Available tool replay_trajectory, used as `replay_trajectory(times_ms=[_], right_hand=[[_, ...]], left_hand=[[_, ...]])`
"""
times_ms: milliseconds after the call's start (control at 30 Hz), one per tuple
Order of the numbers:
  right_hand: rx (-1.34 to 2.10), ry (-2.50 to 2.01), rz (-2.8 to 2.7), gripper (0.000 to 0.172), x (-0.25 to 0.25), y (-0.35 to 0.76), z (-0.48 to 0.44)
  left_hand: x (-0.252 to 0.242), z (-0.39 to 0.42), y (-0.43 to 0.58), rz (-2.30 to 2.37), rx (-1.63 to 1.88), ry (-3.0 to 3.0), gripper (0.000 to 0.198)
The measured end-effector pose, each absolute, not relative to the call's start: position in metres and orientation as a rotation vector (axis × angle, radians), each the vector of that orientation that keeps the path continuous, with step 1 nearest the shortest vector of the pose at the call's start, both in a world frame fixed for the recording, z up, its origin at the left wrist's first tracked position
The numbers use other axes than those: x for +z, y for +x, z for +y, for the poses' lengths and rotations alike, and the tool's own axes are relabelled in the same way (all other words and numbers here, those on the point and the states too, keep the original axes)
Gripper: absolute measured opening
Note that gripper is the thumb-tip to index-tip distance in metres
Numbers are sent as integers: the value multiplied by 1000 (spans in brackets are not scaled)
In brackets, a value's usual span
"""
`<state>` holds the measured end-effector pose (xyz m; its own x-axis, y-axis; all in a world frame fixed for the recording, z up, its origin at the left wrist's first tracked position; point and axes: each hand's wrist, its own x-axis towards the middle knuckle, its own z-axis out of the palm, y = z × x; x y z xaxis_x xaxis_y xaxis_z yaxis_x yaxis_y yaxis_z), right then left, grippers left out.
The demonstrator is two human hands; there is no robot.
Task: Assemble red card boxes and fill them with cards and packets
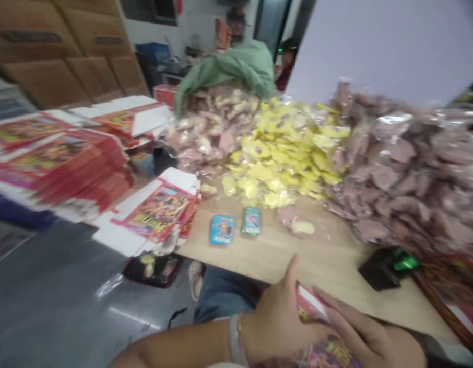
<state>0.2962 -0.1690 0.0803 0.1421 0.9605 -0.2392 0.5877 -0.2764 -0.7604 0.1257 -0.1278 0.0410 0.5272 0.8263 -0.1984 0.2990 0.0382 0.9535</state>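
Gripping one red box [332,352], left hand [275,317] and right hand [364,327] meet at the front of the table [328,260], which bears one blue pack [222,229], one green pack [252,221], one black box [378,268] and, behind, one yellow heap [282,148] between two pinkish heaps [408,174].

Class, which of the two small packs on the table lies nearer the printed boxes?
The blue pack, left of the green pack: it lies closer to the printed boxes, with the green one farther right.
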Motion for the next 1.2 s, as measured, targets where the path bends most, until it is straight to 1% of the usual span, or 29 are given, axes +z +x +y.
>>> replay_trajectory(times_ms=[67,200,333,467,600,667,767,800,900,967,1133,1200], right_hand=[[1043,-1806,-1515,30,85,295,-170],[1098,-1770,-1508,26,98,291,-165],[1223,-1680,-1630,30,105,292,-161],[1238,-1593,-1762,30,109,296,-164],[1196,-1537,-1835,39,102,301,-180],[1136,-1547,-1796,41,93,303,-186],[1173,-1580,-1668,36,87,308,-182],[1207,-1592,-1651,34,88,310,-179],[1314,-1618,-1647,29,97,313,-169],[1339,-1611,-1641,32,104,312,-167],[1130,-1488,-1925,28,109,307,-171],[1127,-1484,-1983,29,107,308,-170]], left_hand=[[47,-129,125,972,501,1550,119],[46,-132,124,917,495,1504,118],[44,-136,124,916,508,1533,115],[48,-139,127,971,482,1557,112],[44,-135,131,926,489,1512,111],[41,-130,133,878,485,1489,106],[41,-121,137,745,410,1509,91],[43,-119,138,711,373,1542,90],[52,-119,141,710,295,1688,103],[57,-121,142,704,253,1741,111],[56,-126,140,678,247,1749,114],[55,-126,139,705,237,1757,113]])
